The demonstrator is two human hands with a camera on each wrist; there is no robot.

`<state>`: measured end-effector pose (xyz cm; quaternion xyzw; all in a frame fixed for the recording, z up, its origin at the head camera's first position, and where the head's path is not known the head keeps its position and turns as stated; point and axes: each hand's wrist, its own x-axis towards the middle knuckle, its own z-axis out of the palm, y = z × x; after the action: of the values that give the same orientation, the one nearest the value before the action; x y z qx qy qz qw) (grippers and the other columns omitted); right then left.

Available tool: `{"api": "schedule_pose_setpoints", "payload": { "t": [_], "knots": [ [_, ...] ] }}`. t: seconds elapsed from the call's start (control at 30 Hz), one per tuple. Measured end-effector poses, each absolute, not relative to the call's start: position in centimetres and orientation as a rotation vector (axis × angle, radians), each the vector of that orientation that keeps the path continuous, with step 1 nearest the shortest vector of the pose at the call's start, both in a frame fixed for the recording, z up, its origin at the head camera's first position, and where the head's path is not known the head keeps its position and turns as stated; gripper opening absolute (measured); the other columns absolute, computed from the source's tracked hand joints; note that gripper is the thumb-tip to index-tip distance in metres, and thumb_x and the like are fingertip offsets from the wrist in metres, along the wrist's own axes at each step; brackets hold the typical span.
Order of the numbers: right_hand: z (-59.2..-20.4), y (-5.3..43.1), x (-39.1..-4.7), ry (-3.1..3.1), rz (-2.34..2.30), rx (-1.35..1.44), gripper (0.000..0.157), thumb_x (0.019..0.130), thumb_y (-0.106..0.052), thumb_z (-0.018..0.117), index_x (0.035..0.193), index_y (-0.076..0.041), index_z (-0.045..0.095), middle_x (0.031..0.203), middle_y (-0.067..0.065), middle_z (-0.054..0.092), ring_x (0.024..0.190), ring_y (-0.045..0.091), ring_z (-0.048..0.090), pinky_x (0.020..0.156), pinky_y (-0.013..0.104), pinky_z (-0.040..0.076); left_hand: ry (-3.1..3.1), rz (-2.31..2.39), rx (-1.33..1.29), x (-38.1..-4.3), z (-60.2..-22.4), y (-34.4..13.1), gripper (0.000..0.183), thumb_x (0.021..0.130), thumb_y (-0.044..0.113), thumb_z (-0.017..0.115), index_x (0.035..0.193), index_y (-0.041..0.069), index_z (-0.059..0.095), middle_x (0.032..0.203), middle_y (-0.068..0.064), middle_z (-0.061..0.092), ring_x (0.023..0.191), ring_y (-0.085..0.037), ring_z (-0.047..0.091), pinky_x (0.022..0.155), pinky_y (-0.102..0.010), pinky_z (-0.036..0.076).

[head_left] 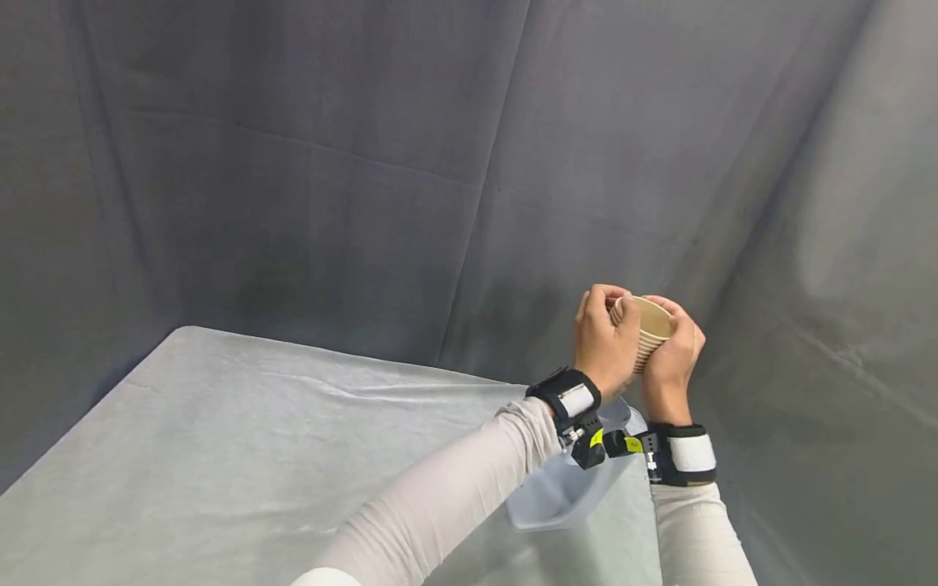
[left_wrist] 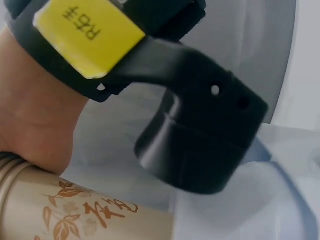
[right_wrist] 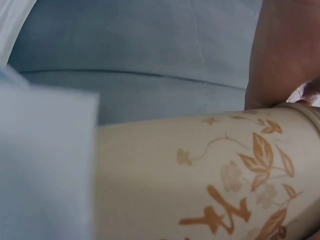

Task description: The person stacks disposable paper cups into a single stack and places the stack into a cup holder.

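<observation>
A stack of beige paper cups (head_left: 648, 342) is held up between both hands, its open rim tilted toward the head camera. My left hand (head_left: 608, 340) grips the stack's left side, thumb near the rim. On the other side, my right hand (head_left: 674, 350) holds it with curled fingers. Brown leaves and lettering decorate the outer cup (left_wrist: 85, 210) in the left wrist view. In the right wrist view, a blurred pale surface (right_wrist: 45, 165) covers the cup's far end. Under the wrists stands a translucent bluish-white plastic container (head_left: 545, 496), partly hidden by the left arm.
A table with a pale cloth (head_left: 256, 456) spreads to the left, and the container stands near its right edge. Grey curtains (head_left: 352, 179) hang behind and along the right side. Black wrist straps with camera mounts (head_left: 586, 443) nearly touch each other below the hands.
</observation>
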<state>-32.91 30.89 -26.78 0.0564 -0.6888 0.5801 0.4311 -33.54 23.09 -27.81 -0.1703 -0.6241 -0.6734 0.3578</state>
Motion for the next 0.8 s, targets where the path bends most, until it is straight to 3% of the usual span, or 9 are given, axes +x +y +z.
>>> {"api": "schedule_pose_setpoints", "payload": {
  "t": [0.3, 0.8],
  "knots": [
    [-28.8, 32.6, -33.1, -1.842, 1.533, 0.07, 0.043, 0.095, -0.022, 0.026, 0.101, -0.004, 0.064, 0.088, 0.004, 0.058, 0.072, 0.015, 0.051, 0.054, 0.022, 0.041, -1.696, -1.756, -0.38, -33.9, -29.8, 24.7, 0.019, 0.089, 0.027, 0.042, 0.098, 0.013, 0.051, 0.091, 0.001, 0.049, 0.084, -0.008, 0.046, 0.072, -0.018, 0.039],
    [-31.3, 32.7, -32.8, -2.029, 1.579, 0.097, 0.044, 0.097, -0.024, 0.022, 0.109, -0.002, 0.058, 0.094, 0.006, 0.052, 0.075, 0.016, 0.05, 0.054, 0.023, 0.043, -1.816, -1.689, -0.344, -33.8, -32.2, 23.9, 0.028, 0.088, 0.021, 0.035, 0.1, 0.009, 0.057, 0.092, -0.002, 0.049, 0.087, -0.014, 0.045, 0.075, -0.023, 0.039]
  ]
}}
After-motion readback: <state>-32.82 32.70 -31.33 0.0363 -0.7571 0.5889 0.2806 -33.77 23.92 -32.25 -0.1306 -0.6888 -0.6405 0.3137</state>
